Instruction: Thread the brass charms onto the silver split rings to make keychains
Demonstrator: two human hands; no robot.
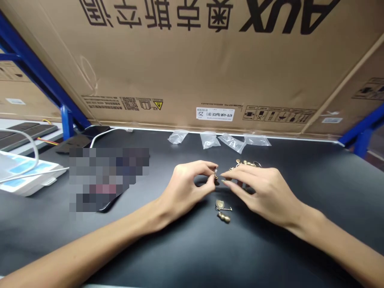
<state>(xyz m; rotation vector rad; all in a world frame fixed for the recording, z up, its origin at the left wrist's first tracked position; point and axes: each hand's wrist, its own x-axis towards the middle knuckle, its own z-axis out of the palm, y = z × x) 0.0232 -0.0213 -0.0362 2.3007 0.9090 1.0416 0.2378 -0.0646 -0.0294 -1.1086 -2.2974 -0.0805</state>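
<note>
My left hand (187, 186) pinches a small metal ring or clasp (216, 173) between thumb and fingertips above the dark table (192, 248). My right hand (258, 190) meets it from the right, its fingertips closed at the same small piece. Behind the right hand lies a cluster of brass charms on key rings (247, 163). In front of both hands lie a flat brass charm (221, 205) and a small brass gourd charm (224, 218).
Several small clear plastic bags (210, 140) lie along the table's back edge. A large cardboard box (198, 60) stands behind them. A blurred-out patch (105, 176), white cable (99, 138) and a white tray (27, 172) are at the left. Blue shelf posts (64, 120) flank the box.
</note>
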